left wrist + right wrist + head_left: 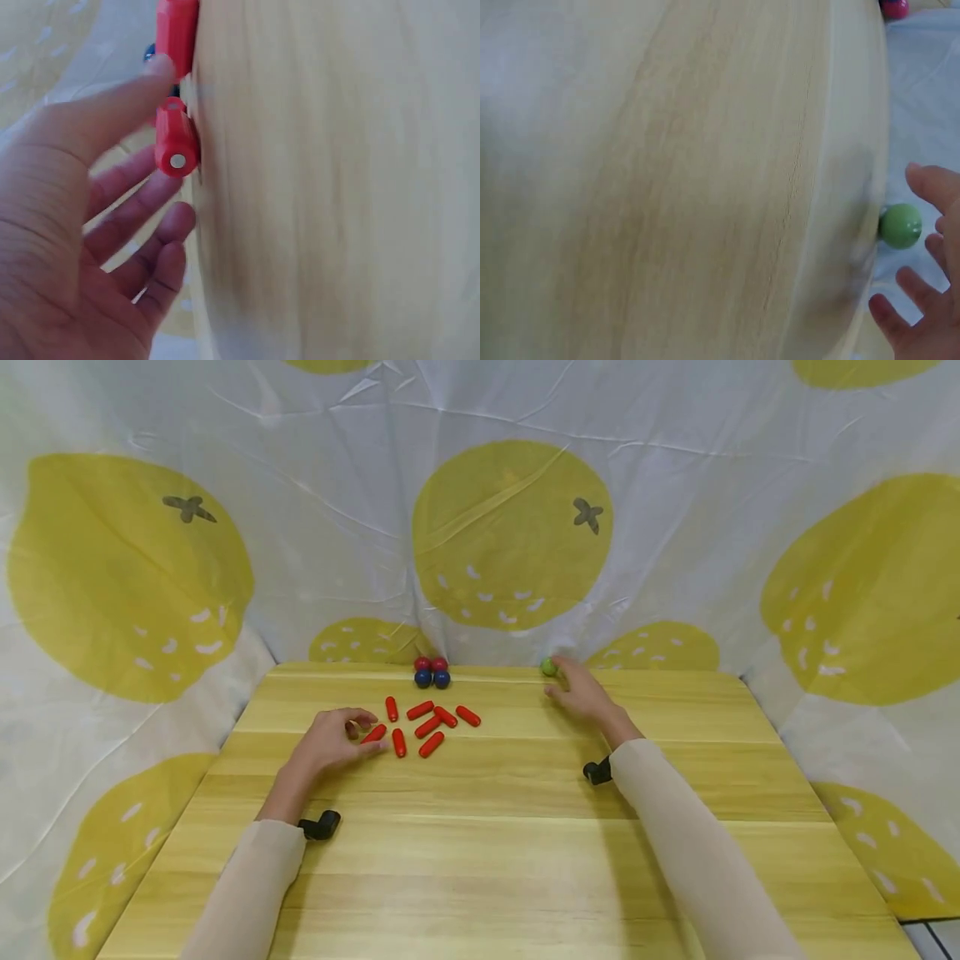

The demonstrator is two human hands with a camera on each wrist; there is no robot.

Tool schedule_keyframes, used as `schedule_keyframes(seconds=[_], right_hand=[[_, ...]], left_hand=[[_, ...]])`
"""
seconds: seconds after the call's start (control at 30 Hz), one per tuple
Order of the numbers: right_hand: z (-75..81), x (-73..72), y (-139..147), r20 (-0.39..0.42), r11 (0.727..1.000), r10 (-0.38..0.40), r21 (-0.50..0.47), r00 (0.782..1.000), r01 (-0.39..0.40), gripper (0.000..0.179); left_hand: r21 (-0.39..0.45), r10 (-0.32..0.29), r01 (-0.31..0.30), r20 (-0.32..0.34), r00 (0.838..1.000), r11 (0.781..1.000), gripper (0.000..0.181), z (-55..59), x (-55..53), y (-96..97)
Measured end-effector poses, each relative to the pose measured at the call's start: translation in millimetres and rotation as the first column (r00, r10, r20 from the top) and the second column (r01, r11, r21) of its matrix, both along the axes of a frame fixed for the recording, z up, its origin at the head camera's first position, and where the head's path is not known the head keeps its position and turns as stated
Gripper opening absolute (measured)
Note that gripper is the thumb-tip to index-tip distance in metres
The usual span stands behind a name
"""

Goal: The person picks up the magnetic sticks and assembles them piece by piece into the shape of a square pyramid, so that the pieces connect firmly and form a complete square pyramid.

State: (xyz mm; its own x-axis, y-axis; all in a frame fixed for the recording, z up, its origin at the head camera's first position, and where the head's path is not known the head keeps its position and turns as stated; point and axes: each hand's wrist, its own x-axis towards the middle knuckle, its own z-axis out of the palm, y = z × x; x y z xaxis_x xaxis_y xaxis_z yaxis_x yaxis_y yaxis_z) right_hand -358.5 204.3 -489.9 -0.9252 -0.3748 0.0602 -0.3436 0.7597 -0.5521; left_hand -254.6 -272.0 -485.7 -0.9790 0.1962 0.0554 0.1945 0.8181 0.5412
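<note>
My left hand [330, 742] is spread around a short red rod [374, 734] on the wooden table, thumb on one side and fingers on the other. In the left wrist view that red rod [177, 142] shows a pale round dot in its end, and a gap stays between the thumb and fingers. My right hand [581, 693] reaches to the table's far edge beside a green ball [549, 667]. In the right wrist view the fingers are parted around the green ball [900, 226] without closing on it; whether a fingertip touches it, I cannot tell.
Several more red rods [431, 744] lie scattered right of my left hand. Behind them, two red balls [422, 664] and two blue balls [423, 679] sit grouped near the far edge of the table [465, 860]. A lemon-print cloth [337, 527] hangs directly behind.
</note>
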Motion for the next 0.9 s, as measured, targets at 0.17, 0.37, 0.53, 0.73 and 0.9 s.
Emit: schedule_keyframes(seconds=[0.17, 0.37, 0.53, 0.73, 0.9], right_hand=[[-3.4, -1.5, -5.4, 0.038, 0.999, -0.017, 0.032, 0.999, 0.016, 0.068], [-5.3, -1.8, -10.1, 0.036, 0.996, -0.085, -0.017, 0.996, 0.086, 0.062], [-7.1, -1.5, -13.7, -0.005, 1.000, -0.005, 0.008, 1.000, 0.005, 0.061], [-8.4, 1.1, -15.7, 0.006, 0.999, 0.029, -0.016, 1.000, -0.029, 0.046], [-11.7, 11.6, -10.4, 0.049, 0.996, -0.019, -0.089, 0.999, 0.024, 0.046]], left_hand=[[0.000, -0.006, 0.006, -0.023, 1.000, 1.000, 0.038, -7.5, 2.8, 0.0], [0.029, -0.011, 0.013, -0.062, 0.998, 0.999, 0.031, -10.2, 3.6, 1.4], [0.074, -0.015, 0.020, -0.077, 0.997, 0.997, 0.030, -10.9, 6.2, 7.6], [0.125, 0.026, -0.013, -0.106, 0.994, 0.992, 0.032, -13.6, 9.9, 10.3], [0.161, 0.062, -0.040, -0.133, 0.989, 0.986, 0.031, -9.9, 13.0, 12.6]])
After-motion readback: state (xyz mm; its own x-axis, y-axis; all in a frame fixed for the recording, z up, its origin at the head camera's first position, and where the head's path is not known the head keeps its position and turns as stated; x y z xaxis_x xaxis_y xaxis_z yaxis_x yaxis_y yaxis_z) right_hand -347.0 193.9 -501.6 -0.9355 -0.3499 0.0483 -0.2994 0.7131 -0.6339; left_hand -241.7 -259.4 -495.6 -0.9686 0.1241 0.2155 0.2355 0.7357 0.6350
